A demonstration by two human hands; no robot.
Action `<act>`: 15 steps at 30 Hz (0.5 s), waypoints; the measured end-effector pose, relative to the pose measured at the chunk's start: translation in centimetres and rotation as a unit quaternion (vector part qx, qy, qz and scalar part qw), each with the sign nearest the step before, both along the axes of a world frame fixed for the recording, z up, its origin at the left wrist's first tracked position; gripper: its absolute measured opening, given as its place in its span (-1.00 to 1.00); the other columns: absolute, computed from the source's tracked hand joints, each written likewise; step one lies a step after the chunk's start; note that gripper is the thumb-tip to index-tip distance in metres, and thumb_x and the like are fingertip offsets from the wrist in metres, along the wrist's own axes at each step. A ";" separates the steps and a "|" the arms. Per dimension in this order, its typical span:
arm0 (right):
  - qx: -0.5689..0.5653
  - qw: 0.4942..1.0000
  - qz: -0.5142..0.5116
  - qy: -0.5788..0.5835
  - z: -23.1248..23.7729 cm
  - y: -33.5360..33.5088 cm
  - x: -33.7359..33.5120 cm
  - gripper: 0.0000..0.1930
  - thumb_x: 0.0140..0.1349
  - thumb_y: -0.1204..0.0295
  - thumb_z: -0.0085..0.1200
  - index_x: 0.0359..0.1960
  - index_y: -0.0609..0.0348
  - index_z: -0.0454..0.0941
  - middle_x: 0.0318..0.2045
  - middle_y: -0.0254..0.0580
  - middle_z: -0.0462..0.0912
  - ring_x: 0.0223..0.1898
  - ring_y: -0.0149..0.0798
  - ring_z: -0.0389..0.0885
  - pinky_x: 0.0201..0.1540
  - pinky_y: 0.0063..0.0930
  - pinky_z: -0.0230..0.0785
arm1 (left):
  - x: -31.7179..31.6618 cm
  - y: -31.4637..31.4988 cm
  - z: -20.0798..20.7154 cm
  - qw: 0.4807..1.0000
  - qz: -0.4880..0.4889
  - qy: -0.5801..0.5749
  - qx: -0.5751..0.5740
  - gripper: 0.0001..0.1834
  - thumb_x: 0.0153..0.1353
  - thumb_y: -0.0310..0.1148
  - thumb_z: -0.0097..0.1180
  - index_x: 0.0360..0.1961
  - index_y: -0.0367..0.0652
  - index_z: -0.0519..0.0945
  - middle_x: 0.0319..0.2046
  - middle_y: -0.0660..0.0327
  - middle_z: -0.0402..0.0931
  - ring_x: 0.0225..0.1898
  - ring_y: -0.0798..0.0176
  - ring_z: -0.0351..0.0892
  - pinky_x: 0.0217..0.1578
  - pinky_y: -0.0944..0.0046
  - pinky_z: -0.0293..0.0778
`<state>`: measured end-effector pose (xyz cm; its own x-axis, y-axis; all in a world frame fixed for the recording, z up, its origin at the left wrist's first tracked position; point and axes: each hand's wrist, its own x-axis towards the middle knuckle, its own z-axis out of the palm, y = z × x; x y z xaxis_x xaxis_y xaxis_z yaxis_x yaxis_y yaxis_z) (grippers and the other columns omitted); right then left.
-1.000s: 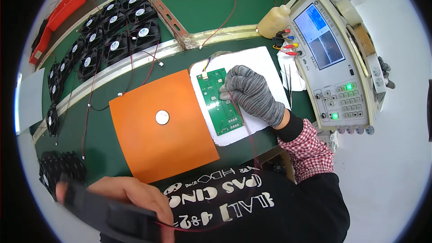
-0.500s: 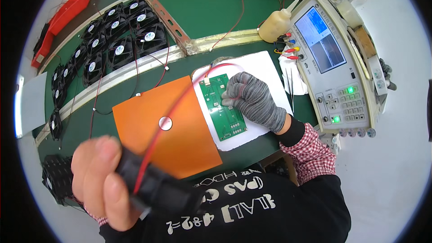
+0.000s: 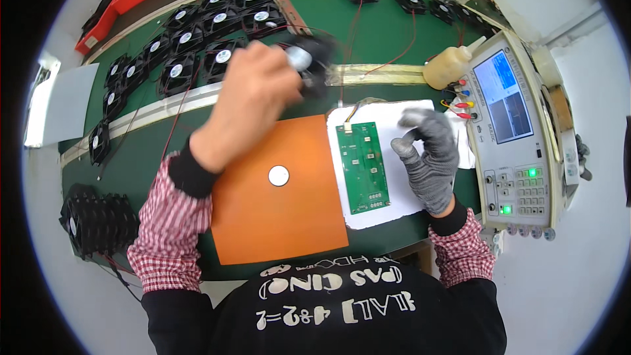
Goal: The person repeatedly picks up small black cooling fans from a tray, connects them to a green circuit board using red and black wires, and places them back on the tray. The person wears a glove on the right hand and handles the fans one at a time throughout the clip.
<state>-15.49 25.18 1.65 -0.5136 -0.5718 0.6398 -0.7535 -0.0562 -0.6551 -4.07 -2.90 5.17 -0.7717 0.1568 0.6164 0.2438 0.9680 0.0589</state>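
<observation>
My bare left hand [image 3: 253,95] grips a black cooling fan [image 3: 317,69] by its side, raised above the far half of the bench and blurred by motion. A round pale label shows at the fan's hub. In a grey striped glove, my right hand [image 3: 430,161] hovers over the white board [image 3: 404,184], thumb and fingers apart with nothing between them. To its left lies a green circuit board [image 3: 363,167] with a white connector and thin wires at its far end. An orange mat [image 3: 279,217] with a white round spot is beside that.
Rows of black fans [image 3: 187,39] stand at the back left, with a stack [image 3: 98,223] at the near left. A metal bar [image 3: 284,3] divides the bench. On the right are a squeeze bottle [image 3: 450,66] and a test instrument [image 3: 509,131] with lit screen and leads.
My left hand has carried the fan from the near left, close to me, up toward the far side. My right hand has drawn off the circuit board to the right, its fingers opening.
</observation>
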 end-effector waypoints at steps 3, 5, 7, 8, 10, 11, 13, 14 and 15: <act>0.043 0.997 0.065 0.006 1.9 -0.5 2.3 -0.47 0.07 0.49 0.31 0.12 0.16 0.45 -0.01 -0.01 0.55 -0.03 -0.04 0.55 0.00 -0.23 0.43 | 4.8 5.3 1.2 0.938 -0.316 -0.057 0.129 -0.91 -0.02 -0.45 0.22 -0.50 -0.05 0.53 -0.24 0.28 0.48 -0.11 0.14 0.52 -0.18 0.11 0.36; 0.102 0.963 0.236 -0.076 2.3 -0.4 3.6 -0.57 0.08 0.48 0.24 0.04 0.15 0.50 -0.08 -0.08 0.55 -0.03 0.01 0.53 0.06 -0.12 0.37 | 7.9 8.5 2.6 0.894 -0.415 -0.097 0.134 -0.94 0.07 -0.42 0.21 -0.45 -0.03 0.56 -0.19 0.31 0.51 0.01 0.14 0.54 -0.06 0.08 0.42; 0.150 0.890 0.417 0.109 3.4 -0.9 3.8 -0.67 0.07 0.44 0.19 -0.08 0.07 0.58 -0.19 -0.20 0.55 -0.09 -0.05 0.54 0.04 -0.13 0.35 | 10.4 8.4 3.4 0.873 -0.443 -0.142 0.148 -0.95 0.13 -0.40 0.19 -0.43 -0.04 0.56 -0.20 0.31 0.50 0.06 0.13 0.53 0.01 0.09 0.44; 0.166 0.904 0.368 0.139 2.8 -0.5 3.9 -0.68 -0.02 0.38 0.20 -0.15 0.00 0.61 -0.26 -0.29 0.53 -0.11 -0.13 0.52 0.01 -0.18 0.34 | 10.3 7.0 3.3 0.855 -0.463 -0.188 0.136 -0.96 0.13 -0.38 0.19 -0.41 -0.02 0.56 -0.20 0.29 0.50 0.05 0.12 0.53 0.00 0.11 0.44; 0.216 0.917 0.235 0.240 2.9 0.9 2.5 -0.71 -0.02 0.38 0.17 -0.19 -0.01 0.63 -0.26 -0.28 0.53 -0.10 -0.12 0.51 0.00 -0.19 0.33 | 10.4 3.5 4.5 0.886 -0.382 -0.252 0.073 -0.93 -0.01 -0.37 0.18 -0.45 0.00 0.55 -0.29 0.31 0.50 -0.01 0.15 0.55 -0.12 0.15 0.35; 0.238 0.913 0.167 0.286 3.1 1.6 1.8 -0.72 -0.02 0.38 0.15 -0.21 -0.01 0.64 -0.25 -0.28 0.53 -0.10 -0.12 0.50 0.00 -0.20 0.33 | 10.8 2.5 5.3 0.934 -0.265 -0.241 0.019 -0.91 -0.08 -0.39 0.16 -0.48 -0.01 0.54 -0.34 0.32 0.48 -0.10 0.17 0.55 -0.18 0.13 0.28; 0.363 0.873 0.038 0.323 3.7 1.6 0.4 -0.77 -0.01 0.37 0.13 -0.27 0.00 0.67 -0.24 -0.25 0.53 -0.14 -0.11 0.48 -0.04 -0.23 0.33 | 11.7 0.9 5.3 0.983 0.004 -0.115 -0.140 -0.88 -0.12 -0.37 0.10 -0.49 -0.05 0.45 -0.37 0.25 0.40 -0.23 0.15 0.45 -0.19 0.11 0.26; 0.341 0.877 -0.021 0.337 3.5 1.4 -0.1 -0.85 -0.05 0.47 0.22 -0.37 0.00 0.68 -0.33 -0.31 0.50 -0.17 -0.10 0.46 -0.12 -0.28 0.38 | 11.6 -0.3 4.8 0.973 0.100 -0.064 -0.200 -0.88 -0.11 -0.42 0.10 -0.49 -0.10 0.45 -0.40 0.24 0.36 -0.29 0.15 0.42 -0.20 0.13 0.26; 0.362 0.883 -0.022 0.297 3.5 1.5 -0.6 -0.82 0.01 0.43 0.16 -0.31 0.06 0.70 -0.32 -0.25 0.54 -0.20 -0.13 0.50 -0.12 -0.24 0.36 | 11.4 -1.2 4.6 0.963 0.149 -0.051 -0.221 -0.89 -0.09 -0.45 0.10 -0.46 -0.12 0.47 -0.43 0.24 0.34 -0.31 0.15 0.39 -0.23 0.13 0.27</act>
